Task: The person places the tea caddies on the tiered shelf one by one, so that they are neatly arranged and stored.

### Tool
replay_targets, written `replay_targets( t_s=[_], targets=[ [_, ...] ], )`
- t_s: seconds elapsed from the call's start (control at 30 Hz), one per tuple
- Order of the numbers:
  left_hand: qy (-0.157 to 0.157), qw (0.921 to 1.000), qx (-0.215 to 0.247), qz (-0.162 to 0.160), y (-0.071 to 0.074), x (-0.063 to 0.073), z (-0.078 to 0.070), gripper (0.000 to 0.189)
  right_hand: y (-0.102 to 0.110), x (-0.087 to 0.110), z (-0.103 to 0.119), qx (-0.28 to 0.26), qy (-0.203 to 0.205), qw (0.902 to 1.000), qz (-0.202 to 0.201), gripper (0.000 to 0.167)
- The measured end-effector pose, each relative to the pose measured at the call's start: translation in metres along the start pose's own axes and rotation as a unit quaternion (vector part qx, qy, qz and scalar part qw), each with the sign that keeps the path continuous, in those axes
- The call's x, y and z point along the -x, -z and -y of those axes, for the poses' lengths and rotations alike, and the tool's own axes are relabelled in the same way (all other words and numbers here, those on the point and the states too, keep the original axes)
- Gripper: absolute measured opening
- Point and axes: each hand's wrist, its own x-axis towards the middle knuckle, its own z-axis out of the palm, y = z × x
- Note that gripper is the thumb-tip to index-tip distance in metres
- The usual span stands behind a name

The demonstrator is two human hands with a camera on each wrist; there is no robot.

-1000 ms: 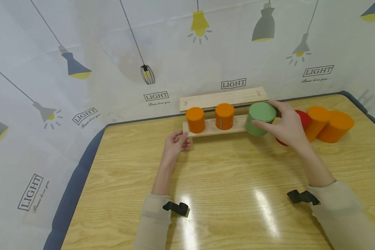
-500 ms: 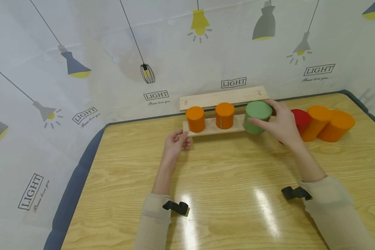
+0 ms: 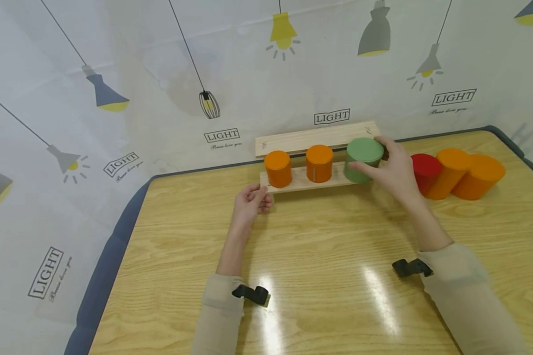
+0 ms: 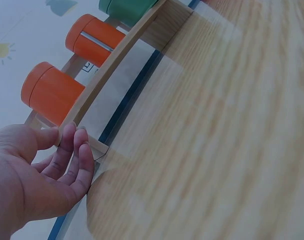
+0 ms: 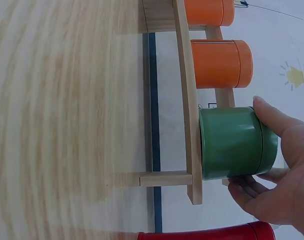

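Observation:
A small two-level wooden shelf (image 3: 298,180) stands against the back of the table. My left hand (image 3: 247,206) pinches the left end of its lower board between thumb and fingers. Round a green canister (image 3: 364,148) my right hand (image 3: 399,170) is spread, thumb in front and fingers behind. In the right wrist view, the base of the green canister (image 5: 232,142) is right at the board, near the shelf's right end. Two orange canisters, one at the left (image 3: 278,172) and one in the middle (image 3: 320,167), stand upright on the same board.
Right of the shelf, a red canister (image 3: 426,172), a tall orange canister (image 3: 449,172) and a wide orange canister (image 3: 480,178) stand close together on the table (image 3: 320,256). Behind runs a curtain (image 3: 160,74) printed with lamps. Blue padding (image 3: 115,246) edges the table.
My right hand has moved left and slightly back with the green canister, over the shelf's right part. More of the red canister shows now. The left hand has stayed at the shelf's end.

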Motion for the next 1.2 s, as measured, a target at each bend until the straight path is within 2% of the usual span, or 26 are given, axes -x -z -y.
replay_targets(
  t_s=[0.2, 0.47, 0.6, 1.0, 1.2],
  targets=[
    [-0.002, 1.0, 0.003, -0.002, -0.003, -0.001, 0.0, 0.036, -0.003, -0.002, -0.002, -0.011, -0.009, 0.9997, -0.018, 0.09],
    [-0.002, 1.0, 0.007, -0.004, -0.004, -0.001, 0.0, 0.035, -0.001, -0.001, 0.001, -0.02, -0.015, 0.9996, -0.013, 0.093],
    [-0.002, 0.9999, 0.008, -0.006, -0.003, -0.001, -0.001, 0.035, 0.001, 0.002, 0.006, -0.037, -0.012, 0.999, -0.023, 0.092],
    [0.008, 1.0, 0.0, -0.004, -0.001, 0.002, -0.002, 0.035, 0.013, 0.008, 0.022, -0.074, 0.026, 0.9943, -0.072, 0.07],
    [0.008, 1.0, -0.002, -0.004, 0.0, 0.002, -0.002, 0.034, 0.027, 0.008, 0.024, -0.079, 0.028, 0.9916, -0.099, 0.061]
  ],
)
